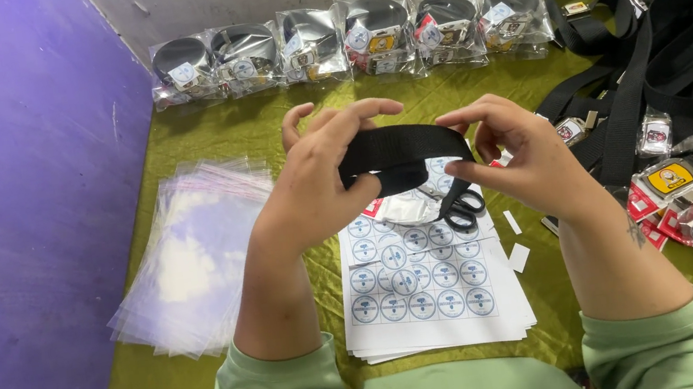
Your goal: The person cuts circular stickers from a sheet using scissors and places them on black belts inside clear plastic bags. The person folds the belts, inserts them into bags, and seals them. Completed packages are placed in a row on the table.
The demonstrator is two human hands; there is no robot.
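A coiled black webbing belt (400,157) is held up above the table between both hands. My left hand (317,180) grips the coil's left side, thumb under and fingers over it. My right hand (519,155) pinches the coil's right end with thumb and fingertips. Directly below the belt lie a stack of white sheets of round blue stickers (423,279) and black-handled scissors (460,203), partly hidden by the belt and hands.
A row of bagged coiled belts (342,40) lines the back wall. A pile of loose black belts (673,54) with buckles fills the right side. Clear plastic bags (191,254) are stacked at left. The green tablecloth (200,129) meets a purple wall at left.
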